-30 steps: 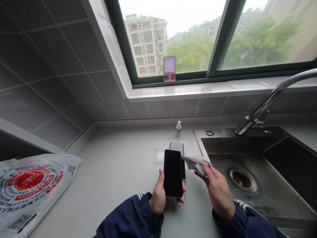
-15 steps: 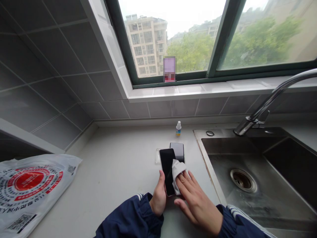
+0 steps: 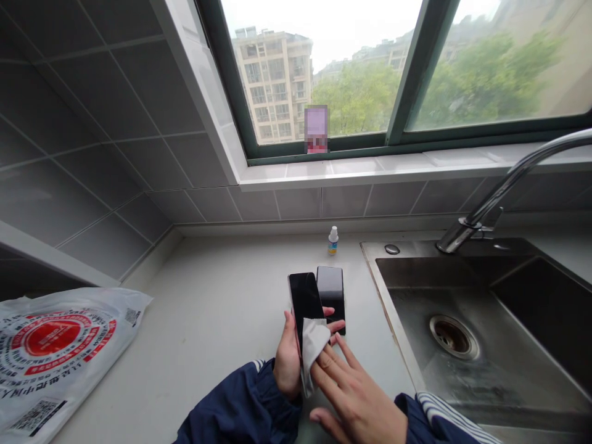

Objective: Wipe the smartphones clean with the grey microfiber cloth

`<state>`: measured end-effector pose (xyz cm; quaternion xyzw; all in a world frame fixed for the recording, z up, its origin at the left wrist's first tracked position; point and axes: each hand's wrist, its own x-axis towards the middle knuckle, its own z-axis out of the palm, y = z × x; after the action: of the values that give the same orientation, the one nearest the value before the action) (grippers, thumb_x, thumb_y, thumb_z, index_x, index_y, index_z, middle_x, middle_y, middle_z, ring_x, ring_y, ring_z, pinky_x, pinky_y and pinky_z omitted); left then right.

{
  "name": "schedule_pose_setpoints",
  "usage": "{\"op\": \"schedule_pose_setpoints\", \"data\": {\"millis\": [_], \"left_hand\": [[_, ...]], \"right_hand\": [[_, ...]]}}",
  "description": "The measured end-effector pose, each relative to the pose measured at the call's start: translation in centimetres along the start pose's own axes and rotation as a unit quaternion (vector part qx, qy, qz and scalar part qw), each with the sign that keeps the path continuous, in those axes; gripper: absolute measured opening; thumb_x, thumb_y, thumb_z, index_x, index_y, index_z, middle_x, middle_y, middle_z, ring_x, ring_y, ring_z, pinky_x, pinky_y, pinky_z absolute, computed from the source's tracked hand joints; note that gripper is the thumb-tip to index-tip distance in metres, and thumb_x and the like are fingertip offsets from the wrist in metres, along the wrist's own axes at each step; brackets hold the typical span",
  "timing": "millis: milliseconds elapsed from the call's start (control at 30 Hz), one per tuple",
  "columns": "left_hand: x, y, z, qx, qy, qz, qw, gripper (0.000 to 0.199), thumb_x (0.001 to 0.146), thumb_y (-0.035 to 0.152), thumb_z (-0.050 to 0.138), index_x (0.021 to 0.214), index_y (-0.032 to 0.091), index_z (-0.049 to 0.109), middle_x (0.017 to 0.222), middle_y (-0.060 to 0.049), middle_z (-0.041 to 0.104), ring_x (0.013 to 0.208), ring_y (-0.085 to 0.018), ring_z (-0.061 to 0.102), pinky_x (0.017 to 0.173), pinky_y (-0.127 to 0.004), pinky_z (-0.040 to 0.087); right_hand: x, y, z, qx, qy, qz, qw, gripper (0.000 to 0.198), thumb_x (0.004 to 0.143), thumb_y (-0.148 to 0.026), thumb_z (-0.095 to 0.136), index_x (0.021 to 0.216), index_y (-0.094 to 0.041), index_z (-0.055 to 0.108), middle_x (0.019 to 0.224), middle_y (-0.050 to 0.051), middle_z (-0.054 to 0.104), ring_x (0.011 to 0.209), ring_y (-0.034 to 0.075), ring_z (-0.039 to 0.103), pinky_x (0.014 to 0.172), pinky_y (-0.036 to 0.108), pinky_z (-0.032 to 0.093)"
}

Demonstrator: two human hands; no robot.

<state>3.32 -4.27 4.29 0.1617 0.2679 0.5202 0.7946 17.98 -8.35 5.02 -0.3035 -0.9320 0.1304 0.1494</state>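
Note:
My left hand (image 3: 288, 364) is wrapped round a smartphone (image 3: 304, 296) with a black screen facing up, its fingertips showing past the phone's right edge. A white wipe (image 3: 316, 336) lies over the lower part of that screen. My right hand (image 3: 348, 385) presses the wipe there with its fingers, the thumb held apart. Behind and to the right, a second smartphone (image 3: 332, 287) lies face up on the counter, partly covered by my left fingertips. A small white bottle with a blue and yellow label (image 3: 333, 242) stands upright beyond it.
On the right, a steel sink (image 3: 377, 290) is set into the white counter (image 3: 222, 308), with a chrome faucet (image 3: 485, 203) behind. A printed plastic bag (image 3: 106, 308) lies at the left. Tiled wall and a window (image 3: 351, 74) rise at the back.
The held phone has shifted slightly left and now covers the clear item behind it. My right hand and the wipe have slid down and left across the screen. Left fingertips now show.

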Motion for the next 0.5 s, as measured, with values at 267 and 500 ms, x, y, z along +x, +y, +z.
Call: {"op": "schedule_pose_setpoints", "data": {"millis": [267,500], "left_hand": [[0.0,-0.4,0.0,0.021,-0.007,-0.014,1.000,0.076,0.090,0.071,0.029,0.111,0.007,0.065,0.118,-0.019,0.066,0.117,-0.036,0.059,0.109,-0.050,0.036],[-0.7,-1.0,0.0,0.012,-0.060,-0.040,0.997,0.079,0.086,0.074,0.035,0.112,0.007,0.066,0.116,-0.021,0.067,0.122,-0.037,0.056,0.111,-0.053,0.033]], "right_hand": [[0.1,0.0,0.1,0.001,0.008,0.009,1.000,0.063,0.096,-0.038,0.051,0.150,-0.010,0.033,0.156,0.017,0.032,0.147,0.034,0.022,0.119,0.059,0.018],[0.0,0.2,0.1,-0.009,0.037,0.021,0.999,0.069,0.095,-0.042,0.052,0.151,-0.009,0.030,0.156,0.018,0.032,0.147,0.035,0.023,0.119,0.060,0.015]]}}
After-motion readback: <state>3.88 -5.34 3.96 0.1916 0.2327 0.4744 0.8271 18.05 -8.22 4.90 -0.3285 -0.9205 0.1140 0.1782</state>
